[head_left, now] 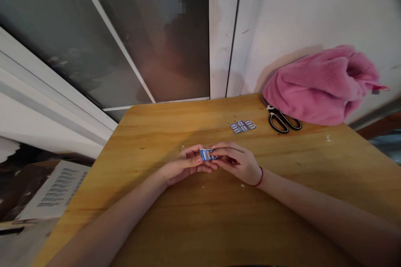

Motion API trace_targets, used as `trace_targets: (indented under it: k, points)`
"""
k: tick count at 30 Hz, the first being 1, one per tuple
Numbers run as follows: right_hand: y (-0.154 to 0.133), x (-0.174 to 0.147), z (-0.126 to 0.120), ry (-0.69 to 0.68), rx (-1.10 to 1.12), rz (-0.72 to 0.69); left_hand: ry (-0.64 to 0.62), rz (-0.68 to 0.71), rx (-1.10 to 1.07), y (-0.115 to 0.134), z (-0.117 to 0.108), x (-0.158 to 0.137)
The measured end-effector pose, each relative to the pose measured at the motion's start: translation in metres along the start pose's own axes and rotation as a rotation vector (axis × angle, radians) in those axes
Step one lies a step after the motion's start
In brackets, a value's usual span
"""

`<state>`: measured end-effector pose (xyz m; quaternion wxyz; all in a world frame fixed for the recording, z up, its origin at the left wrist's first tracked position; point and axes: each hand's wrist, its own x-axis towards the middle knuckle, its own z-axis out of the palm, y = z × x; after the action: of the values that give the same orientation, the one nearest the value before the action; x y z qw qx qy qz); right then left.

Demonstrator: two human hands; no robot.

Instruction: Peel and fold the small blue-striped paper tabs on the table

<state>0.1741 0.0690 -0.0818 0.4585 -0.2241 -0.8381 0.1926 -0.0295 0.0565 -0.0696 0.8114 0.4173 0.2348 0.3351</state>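
A small blue-and-white printed card (pixel 205 154) is held between both hands above the middle of the wooden table (pixel 150 217). My left hand (pixel 184 164) pinches its left end, thumb on top and fingers beneath. From the other side my right hand (pixel 236 159), with a red band at the wrist, closes its fingers on the right part and covers some of it. Farther back lie several similar blue-and-white printed pieces (pixel 243 126), apart from the hands.
Black-handled scissors (pixel 283 122) lie at the back right, partly under a pink plush cloth (pixel 316 85) against the wall. Small white scraps dot the tabletop. Dark-paned sliding doors (pixel 175 62) stand behind the table. A cardboard box (pixel 56 190) sits lower left.
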Motion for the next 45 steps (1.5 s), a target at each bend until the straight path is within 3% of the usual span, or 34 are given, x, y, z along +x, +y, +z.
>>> trace_targets:
  k: [34,40,45]
  points:
    - [0.0037,-0.0032,0.0018,-0.037,-0.083,-0.042,-0.005,-0.035,0.001,0.0023,0.0003,0.0013]
    - [0.0079,-0.0032,0.0013,-0.014,-0.219,-0.056,0.092,0.046,0.059,0.0004,-0.0008,0.0036]
    - [0.0087,-0.0035,-0.0001,-0.008,-0.36,-0.126,0.246,0.126,0.261,-0.0033,-0.0008,0.0046]
